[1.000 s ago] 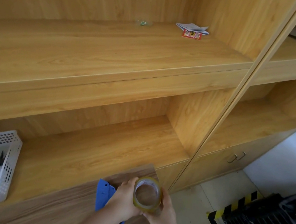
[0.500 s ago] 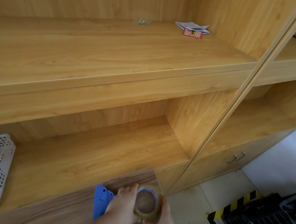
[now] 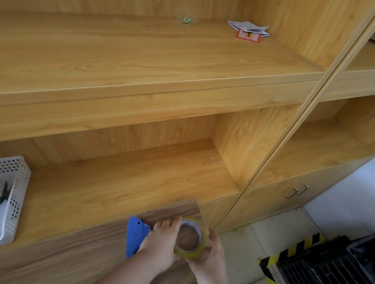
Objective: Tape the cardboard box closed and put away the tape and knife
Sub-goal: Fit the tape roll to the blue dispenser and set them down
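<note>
A roll of clear yellowish tape (image 3: 201, 234) is held upright between both hands over the corner of a dark wood tabletop (image 3: 81, 262). My left hand (image 3: 162, 240) grips its left rim and my right hand (image 3: 212, 255) cups its right side and bottom. A blue utility knife (image 3: 135, 233) lies on the tabletop just left of my left hand, partly hidden by it. The cardboard box is not in view.
A light wood shelf unit (image 3: 144, 62) fills the view behind the table. A white perforated basket (image 3: 14, 201) with pliers stands on the lower shelf at left. Papers (image 3: 249, 30) lie on the upper shelf. A black crate (image 3: 343, 282) and hazard-striped edge are at right.
The view shifted slightly; the basket now shows more fully at left. Both hands stay closed on the tape roll near the table corner, hardly moved.
</note>
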